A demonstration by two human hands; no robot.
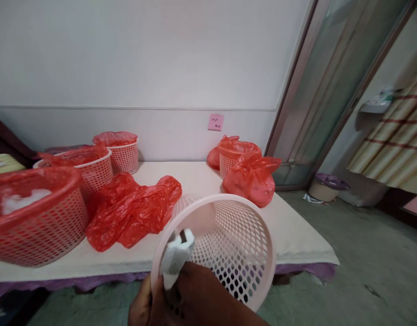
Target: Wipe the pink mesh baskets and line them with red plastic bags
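A pale pink perforated plastic basket [244, 203] is tipped so its mouth faces me, in front of the table's edge. At its lower left rim, my left hand [140, 303] is closed on the basket; part of that hand is cut off by the frame. My right hand [198, 287] reaches into the mouth and is closed on a crumpled white wipe [176, 256], against the inner wall near the left rim. Whether it is paper or cloth I cannot tell. Just beyond lies a crumpled red plastic bag [137, 208] on the white-covered table [300, 240].
On the left stand several pink baskets lined with red bags, the nearest basket [42, 235] holding something white. Toward the back right are a lined basket [226, 165] and a tied red bag [251, 181]. A bin [325, 188] stands on the floor by the glass door [317, 90].
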